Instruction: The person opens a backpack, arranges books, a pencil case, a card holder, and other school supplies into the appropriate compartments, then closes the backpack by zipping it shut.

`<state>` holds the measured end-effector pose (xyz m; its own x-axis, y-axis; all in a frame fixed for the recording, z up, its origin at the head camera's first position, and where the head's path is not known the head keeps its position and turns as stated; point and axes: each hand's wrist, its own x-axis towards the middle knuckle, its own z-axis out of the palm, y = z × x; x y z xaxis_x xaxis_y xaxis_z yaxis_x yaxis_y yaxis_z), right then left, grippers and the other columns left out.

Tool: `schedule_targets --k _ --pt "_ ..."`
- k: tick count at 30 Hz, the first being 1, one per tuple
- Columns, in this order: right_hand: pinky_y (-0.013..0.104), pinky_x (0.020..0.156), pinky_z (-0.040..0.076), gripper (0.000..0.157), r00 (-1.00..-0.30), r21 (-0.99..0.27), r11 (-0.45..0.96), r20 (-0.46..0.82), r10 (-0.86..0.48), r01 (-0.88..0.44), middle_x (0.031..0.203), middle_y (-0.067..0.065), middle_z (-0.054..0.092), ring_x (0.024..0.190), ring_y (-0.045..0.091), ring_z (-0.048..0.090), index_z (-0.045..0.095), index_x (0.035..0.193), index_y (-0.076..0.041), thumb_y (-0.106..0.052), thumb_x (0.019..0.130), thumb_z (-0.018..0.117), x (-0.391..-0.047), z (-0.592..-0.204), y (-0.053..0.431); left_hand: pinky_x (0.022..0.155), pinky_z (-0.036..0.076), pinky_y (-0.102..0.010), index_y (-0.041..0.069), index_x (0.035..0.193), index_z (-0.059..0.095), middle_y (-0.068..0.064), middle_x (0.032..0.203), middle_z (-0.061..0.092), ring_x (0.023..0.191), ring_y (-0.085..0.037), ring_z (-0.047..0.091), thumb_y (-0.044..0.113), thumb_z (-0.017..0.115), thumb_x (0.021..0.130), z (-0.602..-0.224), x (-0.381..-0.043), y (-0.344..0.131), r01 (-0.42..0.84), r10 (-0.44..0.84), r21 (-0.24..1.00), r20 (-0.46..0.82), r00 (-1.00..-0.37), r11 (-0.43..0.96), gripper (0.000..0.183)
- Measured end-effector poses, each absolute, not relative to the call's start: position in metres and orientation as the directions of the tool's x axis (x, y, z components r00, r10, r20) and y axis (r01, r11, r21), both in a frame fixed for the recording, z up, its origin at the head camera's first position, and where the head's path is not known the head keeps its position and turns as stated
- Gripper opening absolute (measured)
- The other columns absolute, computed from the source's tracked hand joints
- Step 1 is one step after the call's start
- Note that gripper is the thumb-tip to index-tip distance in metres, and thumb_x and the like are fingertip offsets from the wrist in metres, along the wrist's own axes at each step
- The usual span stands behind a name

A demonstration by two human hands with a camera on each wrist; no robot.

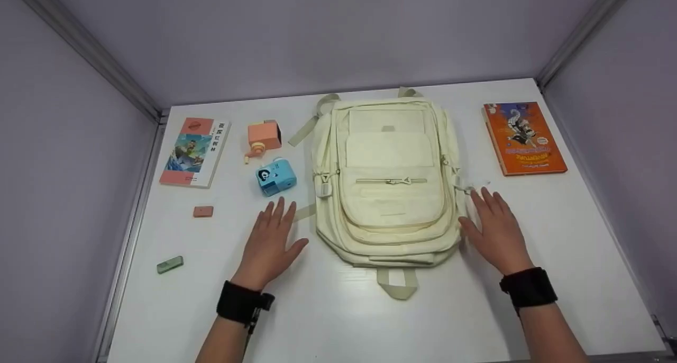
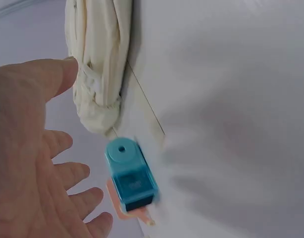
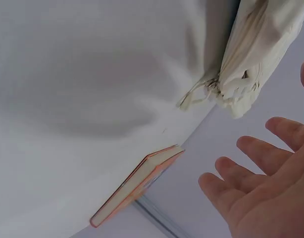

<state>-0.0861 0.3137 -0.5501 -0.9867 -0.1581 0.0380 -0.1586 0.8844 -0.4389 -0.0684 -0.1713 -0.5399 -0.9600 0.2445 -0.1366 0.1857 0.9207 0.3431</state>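
Note:
A cream backpack (image 1: pixel 391 193) lies flat on the white table, its front zip pocket facing up. My left hand (image 1: pixel 270 246) hovers to the left of it with fingers spread, holding nothing. Just beyond those fingertips is a blue pencil sharpener (image 1: pixel 276 177), with an orange crank pencil sharpener (image 1: pixel 264 135) behind it. On the backpack's other side, my right hand (image 1: pixel 497 230) is held with straight fingers, the thumb close to the bag's edge. Nothing is in it; the right wrist view shows it apart from the bag (image 3: pixel 256 49).
At the back left lies a book with a pink and blue cover (image 1: pixel 193 152). Nearer are a small reddish block (image 1: pixel 203 211) and a small green block (image 1: pixel 170 264). An orange book (image 1: pixel 524 138) lies at the back right. Pale walls enclose the table (image 1: pixel 338 326).

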Motion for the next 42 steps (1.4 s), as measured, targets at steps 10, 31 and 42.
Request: schedule_targets --k 10,31,42 --pt "0.063 0.118 0.017 0.079 -0.964 -0.472 0.854 -0.033 -0.265 -0.219 0.166 0.025 0.016 0.152 0.048 0.009 0.031 0.16 -0.004 -0.051 0.102 0.057 -0.086 -0.568 0.279 0.123 0.017 -0.042 0.012 0.164 0.022 -0.015 0.169 0.014 0.155 -0.033 0.011 0.053 0.06 0.1 -0.54 -0.067 -0.075 0.5 0.566 0.386 -0.075 -0.821 0.776 0.085" --pt "0.063 0.109 0.035 0.056 -0.985 -0.464 0.872 0.013 -0.17 -0.157 0.161 0.03 0.028 0.142 0.052 0.032 0.043 0.153 0.0 -0.031 0.107 0.053 -0.085 -0.576 0.252 0.114 0.026 -0.065 0.033 0.162 0.03 -0.014 0.166 0.027 0.149 -0.046 0.024 0.066 0.051 0.098 -0.558 -0.071 0.014 0.571 0.571 0.056 -0.168 -0.803 0.819 0.076" --pt "0.059 0.097 0.044 0.027 -0.993 -0.535 0.845 0.104 0.048 -0.016 0.12 0.027 0.066 0.113 0.05 0.056 0.07 0.12 0.006 -0.011 0.103 0.058 -0.124 -0.58 0.308 0.11 0.036 -0.062 0.023 0.153 0.046 -0.01 0.161 0.04 0.145 -0.046 0.035 0.046 0.043 0.109 -0.556 -0.075 0.008 0.588 0.589 0.056 -0.136 -0.796 0.807 0.049"
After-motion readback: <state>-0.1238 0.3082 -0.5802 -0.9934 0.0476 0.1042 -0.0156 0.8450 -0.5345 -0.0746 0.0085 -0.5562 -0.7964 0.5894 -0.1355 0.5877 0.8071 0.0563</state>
